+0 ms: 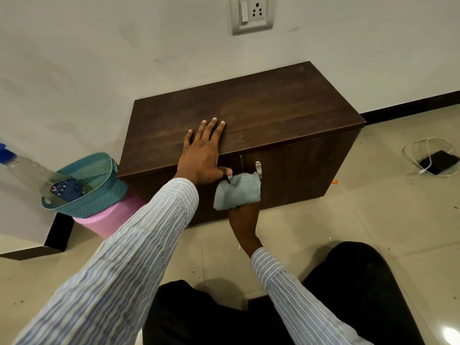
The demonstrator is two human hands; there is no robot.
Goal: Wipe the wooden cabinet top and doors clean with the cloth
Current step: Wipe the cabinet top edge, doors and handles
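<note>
A low dark wooden cabinet point(261, 113) stands on the floor against the white wall. My left hand point(202, 153) lies flat over its top front edge, fingers spread, thumb hanging down by the left door handle. A light blue cloth point(236, 191) is pressed against the doors just below the two metal handles point(258, 168). My right hand point(242, 220) holds the cloth from beneath and is mostly covered by it; only its wrist and back show.
A teal basket point(99, 192) sits on a pink bucket point(109, 220) to the cabinet's left, with a clear spray bottle point(27, 168) leaning in it. A black phone point(439, 161) with a white cable lies on the tiled floor at right. My dark-trousered knees fill the bottom.
</note>
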